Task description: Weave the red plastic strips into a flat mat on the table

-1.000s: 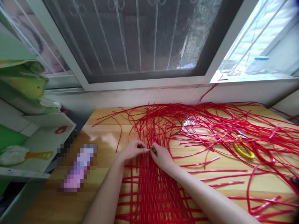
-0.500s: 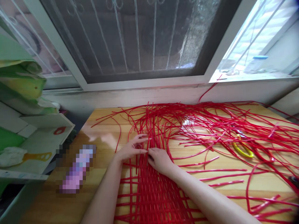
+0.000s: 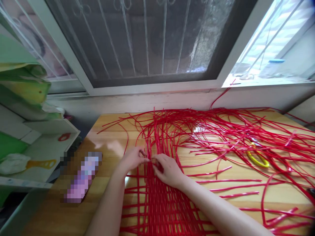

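A panel woven from glossy red strips (image 3: 167, 206) lies on the table in front of me, its loose strip ends fanning out at the sides and far edge. At its far end my left hand (image 3: 133, 160) has its fingers curled, thumb and fingertips pinching a thin red strip near the panel's left side. Close beside it, my right hand (image 3: 167, 168) is bent over the weave, thumb and fingers closed on red strip at nearly the same spot. Its fingertips partly cover the strips there.
Yellow-handled scissors (image 3: 257, 155) lie under a tangle of red strips (image 3: 221, 127) at the right. A blurred pinkish object (image 3: 82, 180) rests on the wooden table (image 3: 103, 137) at the left. Behind stands a barred window (image 3: 147, 42); a shelf (image 3: 46, 144) is at far left.
My left hand's fingers have curled in from a spread pose and shifted slightly left. My right hand has moved a little left, its fingers meeting the left hand's.
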### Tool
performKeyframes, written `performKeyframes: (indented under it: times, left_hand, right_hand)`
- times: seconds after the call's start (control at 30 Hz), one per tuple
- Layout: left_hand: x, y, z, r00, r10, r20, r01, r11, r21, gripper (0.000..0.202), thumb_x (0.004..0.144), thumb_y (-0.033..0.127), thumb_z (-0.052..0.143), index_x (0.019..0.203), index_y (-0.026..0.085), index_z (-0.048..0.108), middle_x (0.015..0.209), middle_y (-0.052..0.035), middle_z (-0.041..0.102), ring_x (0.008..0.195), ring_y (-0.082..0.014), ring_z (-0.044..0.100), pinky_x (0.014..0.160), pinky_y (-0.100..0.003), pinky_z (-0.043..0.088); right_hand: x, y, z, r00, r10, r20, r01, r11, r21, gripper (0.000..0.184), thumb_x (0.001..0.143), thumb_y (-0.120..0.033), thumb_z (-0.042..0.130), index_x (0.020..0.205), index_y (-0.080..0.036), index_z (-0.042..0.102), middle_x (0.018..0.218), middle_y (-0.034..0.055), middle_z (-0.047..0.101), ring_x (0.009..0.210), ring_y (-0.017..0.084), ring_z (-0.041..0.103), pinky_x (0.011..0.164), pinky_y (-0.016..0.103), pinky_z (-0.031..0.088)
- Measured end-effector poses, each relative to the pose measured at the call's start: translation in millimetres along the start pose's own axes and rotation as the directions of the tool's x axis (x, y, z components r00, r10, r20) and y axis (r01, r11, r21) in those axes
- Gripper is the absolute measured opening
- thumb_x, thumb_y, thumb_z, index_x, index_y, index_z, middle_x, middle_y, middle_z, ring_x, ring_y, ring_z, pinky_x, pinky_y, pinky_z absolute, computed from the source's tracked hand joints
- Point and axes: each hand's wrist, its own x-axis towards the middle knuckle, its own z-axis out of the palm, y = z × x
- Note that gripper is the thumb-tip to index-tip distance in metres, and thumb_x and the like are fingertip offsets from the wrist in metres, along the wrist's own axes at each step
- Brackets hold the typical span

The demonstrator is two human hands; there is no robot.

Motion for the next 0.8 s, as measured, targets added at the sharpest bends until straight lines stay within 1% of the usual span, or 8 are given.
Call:
performKeyframes:
  times: [0.1, 0.23, 0.33, 0.43, 0.53, 0.6, 0.7, 0.8]
  left_hand:
    - [-4.4, 2.9, 0.4, 1.000, 0.002, 0.004, -0.002, 1.000, -0.004, 0.030, 0.059, 0.037, 0.066, 0.080, 0.018, 0.055, 0.052, 0.0055, 0.053, 0.050, -0.0115, 0.048, 0.048, -0.022, 0.031]
    - [-7.3, 6.0, -0.7, 0.995, 0.062, 0.075, -0.051, 0.989, -0.142, 0.035, 0.066, 0.046, 0.059, 0.085, 0.017, 0.052, 0.057, 0.0038, 0.057, 0.053, -0.0124, 0.054, 0.050, -0.023, 0.036]
    - [-9.1, 9.0, -5.8, 0.998, 0.049, 0.039, -0.039, 0.972, -0.232, 0.038, 0.072, 0.051, 0.050, 0.088, 0.016, 0.051, 0.067, -0.0002, 0.062, 0.058, -0.0129, 0.058, 0.054, -0.024, 0.041]
    - [-9.4, 10.6, -9.5, 0.998, 0.032, 0.047, -0.019, 0.966, -0.258, 0.031, 0.076, 0.046, 0.046, 0.080, 0.015, 0.051, 0.073, -0.0026, 0.063, 0.063, -0.0122, 0.059, 0.057, -0.023, 0.043]
    - [-7.2, 8.2, -7.6, 0.992, 0.040, 0.118, 0.001, 0.943, -0.334, 0.022, 0.077, 0.038, 0.047, 0.079, 0.015, 0.049, 0.073, -0.0023, 0.061, 0.064, -0.0121, 0.059, 0.055, -0.023, 0.045]
    - [-5.4, 5.7, -5.0, 0.989, 0.061, 0.138, -0.001, 0.918, -0.396, 0.019, 0.077, 0.035, 0.048, 0.081, 0.016, 0.048, 0.074, -0.0017, 0.059, 0.063, -0.0119, 0.059, 0.054, -0.024, 0.046]
    - [-4.2, 4.3, -3.4, 0.985, 0.066, 0.158, 0.014, 0.890, -0.457, 0.016, 0.077, 0.032, 0.049, 0.078, 0.016, 0.047, 0.072, 0.0001, 0.057, 0.060, -0.0105, 0.059, 0.057, -0.025, 0.047]
    - [-4.1, 6.5, -4.3, 0.980, 0.085, 0.183, 0.022, 0.858, -0.513, 0.015, 0.079, 0.030, 0.047, 0.076, 0.015, 0.046, 0.070, 0.0010, 0.056, 0.059, -0.0097, 0.059, 0.062, -0.027, 0.049]
  right_hand:
    - [1.1, -1.6, 3.2, 0.996, -0.071, 0.058, 0.072, 0.997, -0.016, 0.027, 0.080, -0.022, 0.048, 0.106, -0.018, 0.052, 0.095, 0.0071, 0.058, 0.087, 0.018, 0.050, 0.075, 0.029, 0.040]
    - [2.9, 3.7, 9.1, 0.998, -0.019, 0.059, 0.021, 0.999, -0.036, 0.021, 0.082, -0.022, 0.048, 0.100, -0.016, 0.057, 0.089, 0.0069, 0.056, 0.084, 0.017, 0.050, 0.074, 0.029, 0.041]
    - [3.6, 7.2, 11.2, 0.997, -0.004, 0.077, 0.004, 1.000, 0.008, 0.027, 0.083, -0.022, 0.049, 0.108, -0.017, 0.056, 0.091, 0.0071, 0.054, 0.087, 0.017, 0.049, 0.077, 0.028, 0.042]
    - [3.5, 7.8, 11.7, 0.993, 0.016, 0.114, -0.019, 1.000, 0.025, 0.033, 0.083, -0.018, 0.048, 0.115, -0.019, 0.052, 0.095, 0.0073, 0.053, 0.091, 0.017, 0.049, 0.080, 0.030, 0.041]
    - [3.1, 7.5, 11.9, 0.991, 0.039, 0.127, -0.041, 0.999, 0.014, 0.030, 0.081, -0.014, 0.049, 0.111, -0.018, 0.054, 0.097, 0.0075, 0.053, 0.092, 0.017, 0.049, 0.080, 0.030, 0.041]
    - [4.0, 7.2, 10.9, 0.991, 0.047, 0.123, -0.048, 0.999, 0.004, 0.027, 0.080, -0.012, 0.049, 0.106, -0.018, 0.055, 0.096, 0.0071, 0.053, 0.092, 0.017, 0.048, 0.080, 0.029, 0.040]
    - [8.9, 5.8, 6.0, 0.988, 0.049, 0.149, -0.051, 0.999, 0.010, 0.023, 0.078, -0.017, 0.054, 0.100, -0.017, 0.055, 0.094, 0.0056, 0.055, 0.088, 0.016, 0.050, 0.075, 0.026, 0.039]
    - [17.2, 2.3, 1.2, 0.971, 0.068, 0.228, -0.065, 0.998, -0.023, 0.016, 0.077, -0.026, 0.056, 0.091, -0.017, 0.056, 0.085, 0.0037, 0.058, 0.077, 0.015, 0.052, 0.064, 0.023, 0.037]
